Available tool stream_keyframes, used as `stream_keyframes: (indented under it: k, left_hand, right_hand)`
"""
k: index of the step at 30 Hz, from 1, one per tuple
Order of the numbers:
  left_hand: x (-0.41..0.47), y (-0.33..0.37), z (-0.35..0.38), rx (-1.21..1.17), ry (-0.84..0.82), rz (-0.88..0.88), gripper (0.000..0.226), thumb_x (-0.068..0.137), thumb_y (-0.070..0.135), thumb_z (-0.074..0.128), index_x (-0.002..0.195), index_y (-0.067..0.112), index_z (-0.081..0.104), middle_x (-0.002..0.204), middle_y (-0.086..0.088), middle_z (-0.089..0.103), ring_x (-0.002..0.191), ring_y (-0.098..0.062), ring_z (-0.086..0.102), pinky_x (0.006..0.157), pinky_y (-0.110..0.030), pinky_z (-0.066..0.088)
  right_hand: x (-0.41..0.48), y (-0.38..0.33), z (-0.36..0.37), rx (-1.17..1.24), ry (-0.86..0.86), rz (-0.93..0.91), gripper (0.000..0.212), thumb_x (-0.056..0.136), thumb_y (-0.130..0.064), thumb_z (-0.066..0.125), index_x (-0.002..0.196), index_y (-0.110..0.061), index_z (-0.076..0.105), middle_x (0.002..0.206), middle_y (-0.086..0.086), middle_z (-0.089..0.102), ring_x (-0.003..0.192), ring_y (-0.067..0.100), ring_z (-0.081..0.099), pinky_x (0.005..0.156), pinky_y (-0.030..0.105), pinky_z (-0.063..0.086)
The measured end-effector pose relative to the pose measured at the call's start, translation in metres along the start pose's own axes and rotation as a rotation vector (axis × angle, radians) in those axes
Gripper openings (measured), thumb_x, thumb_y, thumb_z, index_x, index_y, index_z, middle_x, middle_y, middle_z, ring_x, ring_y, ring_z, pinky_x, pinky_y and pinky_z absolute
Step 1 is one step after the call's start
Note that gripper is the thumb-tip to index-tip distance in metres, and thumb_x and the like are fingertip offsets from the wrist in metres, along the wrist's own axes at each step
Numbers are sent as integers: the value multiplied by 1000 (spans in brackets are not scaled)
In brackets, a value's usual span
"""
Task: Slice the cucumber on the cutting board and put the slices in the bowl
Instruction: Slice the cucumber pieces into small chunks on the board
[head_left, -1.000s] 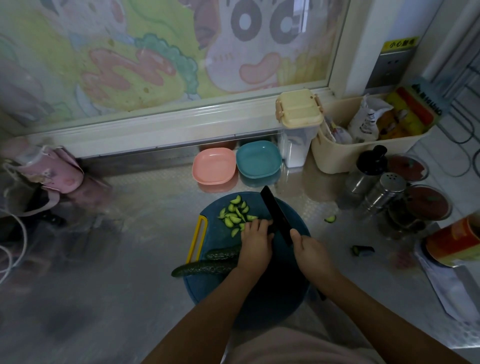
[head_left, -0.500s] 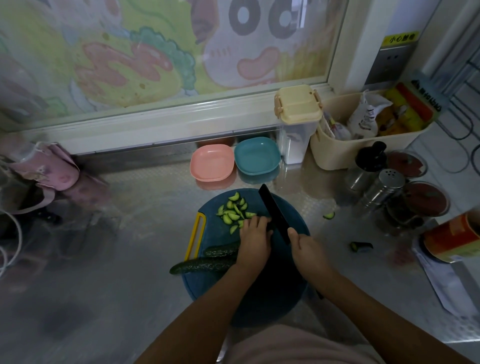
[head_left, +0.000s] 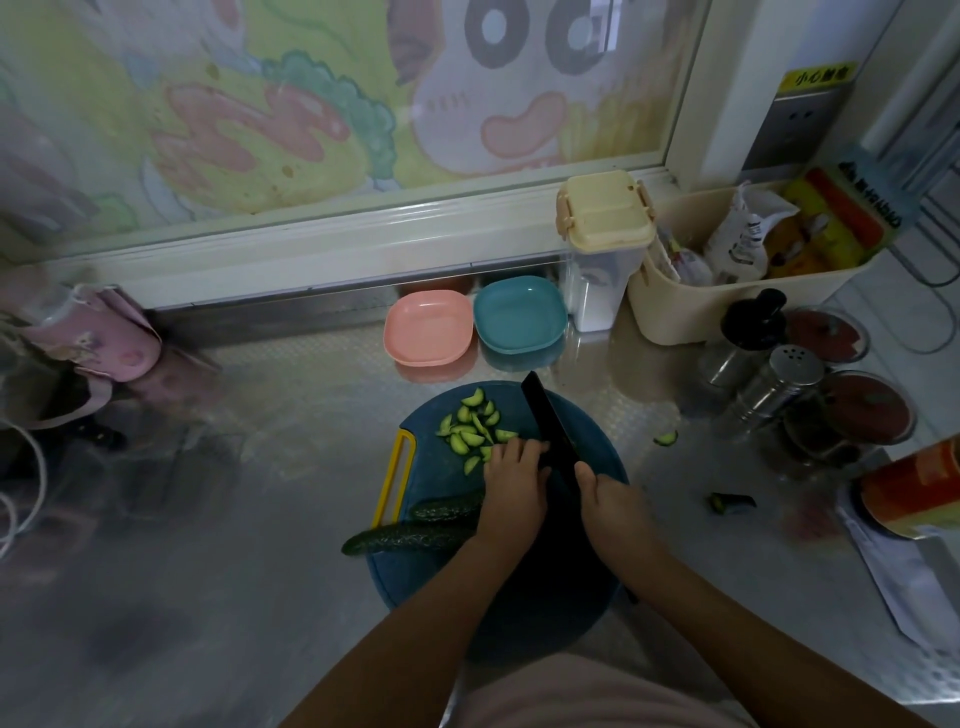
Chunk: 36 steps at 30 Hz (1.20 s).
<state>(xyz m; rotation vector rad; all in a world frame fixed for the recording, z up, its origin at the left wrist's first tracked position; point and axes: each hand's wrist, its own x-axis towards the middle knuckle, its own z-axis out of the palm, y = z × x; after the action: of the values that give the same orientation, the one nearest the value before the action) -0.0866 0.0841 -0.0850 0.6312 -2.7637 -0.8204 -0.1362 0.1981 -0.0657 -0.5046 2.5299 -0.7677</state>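
A round blue cutting board (head_left: 592, 441) with a yellow handle lies on the steel counter. Two long dark cucumber pieces (head_left: 410, 535) lie across its left side, one sticking out over the edge. Several pale green slices (head_left: 470, 428) are heaped at the board's far side. My left hand (head_left: 514, 480) holds down the cucumber, fingers curled beside the blade. My right hand (head_left: 613, 501) grips the handle of a black knife (head_left: 548, 421), whose blade points away from me. A pink bowl (head_left: 428, 327) and a teal bowl (head_left: 519, 314) stand behind the board.
A cucumber end (head_left: 730, 503) and a stray slice (head_left: 666, 438) lie on the counter to the right. Shakers and lidded jars (head_left: 779, 384) crowd the right side, next to a beige bin (head_left: 727, 306) and a clear container (head_left: 602, 249). A pink bag (head_left: 88, 343) sits left.
Both hands and the knife keep almost the same place on the board. The view has shifted slightly; the slice heap looks unchanged.
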Motion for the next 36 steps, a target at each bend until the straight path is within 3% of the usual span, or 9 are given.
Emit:
stream_keyframes:
  k: [8,14,21,24,27,30,32,34,36]
  left_hand:
    - [-1,1,1,21,13,3,23,89,10,55,112,9,58,105,-11,57,96,-28,47,83,-39,37]
    - [-2,3,-1,26,-5,-3,23,92,13,52,114,10,56,109,-10,54,101,-26,45,87,-36,34]
    - [-2,3,-2,27,-18,-18,19,93,14,50,112,10,55,110,-8,53,101,-24,42,86,-33,30]
    - [-2,2,-1,38,-16,-13,19,93,14,50,111,10,55,109,-9,53,100,-25,42,84,-33,30]
    - [-1,1,0,46,-19,-20,20,94,15,49,112,10,55,110,-10,53,101,-25,42,85,-34,30]
    - [1,0,0,41,-24,-27,20,95,15,48,113,9,54,111,-10,53,102,-25,42,85,-33,30]
    - [1,0,0,34,-18,-26,20,95,14,48,113,9,55,111,-10,53,102,-25,41,85,-33,30]
    - [1,-1,1,16,-8,-22,20,94,13,50,112,8,56,109,-10,53,101,-26,43,85,-34,31]
    - [0,-1,2,-5,6,-16,19,91,11,51,109,7,57,106,-11,55,99,-27,45,85,-35,32]
  right_hand:
    - [-6,3,-5,15,2,-5,49,101,-37,21,62,-17,41,59,-3,46,58,17,48,59,26,33]
    - [-8,1,-8,-1,-8,-18,48,101,-37,18,63,-18,40,61,-3,45,63,18,48,61,26,33]
    - [-13,0,-8,-25,-3,-23,49,101,-37,18,63,-17,41,60,-2,44,56,14,45,55,24,31]
    - [-12,3,-2,-96,1,-49,47,101,-37,16,78,-12,49,60,-7,40,51,6,38,45,18,25]
    - [-10,4,-2,-124,6,-51,49,101,-37,16,89,-8,53,60,-7,37,52,7,39,50,17,28]
    - [-9,-1,-3,-98,-81,-28,48,99,-42,12,91,-11,48,62,-5,34,69,19,51,61,22,32]
    - [-7,-3,2,-146,-51,-40,61,95,-46,3,99,-10,52,64,-8,34,60,11,44,53,17,26]
    - [-3,-4,7,-171,6,-30,57,100,-41,11,102,-6,55,70,-3,47,57,11,46,49,18,26]
    - [0,-4,8,-94,3,3,51,101,-38,20,89,-4,56,79,9,60,68,23,56,58,25,35]
